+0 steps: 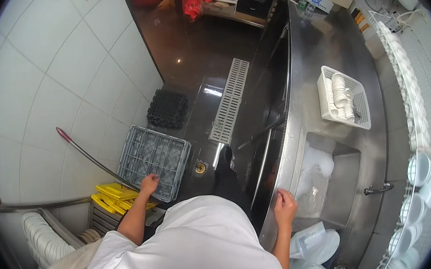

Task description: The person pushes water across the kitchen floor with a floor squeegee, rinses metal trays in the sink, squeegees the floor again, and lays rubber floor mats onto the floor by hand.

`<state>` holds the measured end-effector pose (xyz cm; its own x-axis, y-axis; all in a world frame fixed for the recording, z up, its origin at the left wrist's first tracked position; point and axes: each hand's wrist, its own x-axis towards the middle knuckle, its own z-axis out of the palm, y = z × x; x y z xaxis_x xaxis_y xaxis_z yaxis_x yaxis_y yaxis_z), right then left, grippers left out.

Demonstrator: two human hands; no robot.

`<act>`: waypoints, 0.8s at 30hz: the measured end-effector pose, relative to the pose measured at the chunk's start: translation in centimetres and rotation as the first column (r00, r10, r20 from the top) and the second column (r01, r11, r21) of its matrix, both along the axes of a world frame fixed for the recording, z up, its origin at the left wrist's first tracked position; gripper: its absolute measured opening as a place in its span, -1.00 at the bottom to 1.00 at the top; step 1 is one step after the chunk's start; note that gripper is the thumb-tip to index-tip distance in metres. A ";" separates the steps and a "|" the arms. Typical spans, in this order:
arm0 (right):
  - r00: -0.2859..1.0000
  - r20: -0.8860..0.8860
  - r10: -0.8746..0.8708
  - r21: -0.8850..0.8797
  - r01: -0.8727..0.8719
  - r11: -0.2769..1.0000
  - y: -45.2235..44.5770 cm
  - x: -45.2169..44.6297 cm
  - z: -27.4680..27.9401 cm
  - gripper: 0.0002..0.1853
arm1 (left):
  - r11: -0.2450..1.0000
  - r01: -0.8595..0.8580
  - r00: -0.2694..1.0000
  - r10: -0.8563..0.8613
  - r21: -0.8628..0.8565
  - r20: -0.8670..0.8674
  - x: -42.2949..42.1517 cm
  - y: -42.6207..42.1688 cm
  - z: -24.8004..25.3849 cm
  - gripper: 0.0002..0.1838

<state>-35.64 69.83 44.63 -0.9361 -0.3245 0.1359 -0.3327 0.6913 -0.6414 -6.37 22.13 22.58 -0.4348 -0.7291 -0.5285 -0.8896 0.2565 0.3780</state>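
Note:
My left hand [150,184] hangs over the near edge of a grey plastic dish rack [153,158]. Its fingers are curled in, with nothing visible in them; I cannot tell whether it touches the rack. By the front rim of the steel sink [343,189] is my right hand [285,205], empty, its fingers loosely bent and slightly apart. White foam [316,163] lies in the sink basin. Close to my right forearm are white plates and dishes [314,247], stacked at the sink's near end.
A white basket [358,99] of small cups stands on the steel counter [321,46]. Bowls fill the wall rack [420,172] at right. On the dark wet floor are a drain grate [230,99] and black crates [167,109]. Yellow racks [115,196] and stacked plates [44,236] are at left.

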 end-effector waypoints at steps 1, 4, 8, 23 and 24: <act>1.000 0.001 -0.007 0.001 0.007 1.000 -1.0 -1.6 0.1 -0.83 | 1.000 -0.008 1.000 0.008 0.000 -0.006 -1.2 -0.6 -0.4 -0.57; 1.000 0.004 -0.005 0.031 0.005 1.000 -3.2 -8.0 0.4 -0.83 | 0.994 -0.080 0.997 0.081 0.071 -0.008 -4.1 -1.7 -1.7 -0.58; 0.995 -0.023 0.094 0.080 -0.092 0.993 -5.6 -19.0 0.8 -0.81 | 0.968 -0.250 0.967 0.251 -0.030 0.028 -6.0 -4.4 -1.2 -0.53; 0.451 -0.145 0.881 0.546 -0.706 0.452 -47.7 -54.8 18.9 -0.73 | 0.132 -0.925 0.295 0.841 -0.356 -0.453 8.1 -18.7 8.4 0.08; 0.344 -0.182 0.921 0.657 -0.654 0.375 -50.9 -52.6 20.8 -0.74 | 0.113 -0.915 0.309 0.814 -0.388 -0.492 9.1 -20.8 5.3 0.11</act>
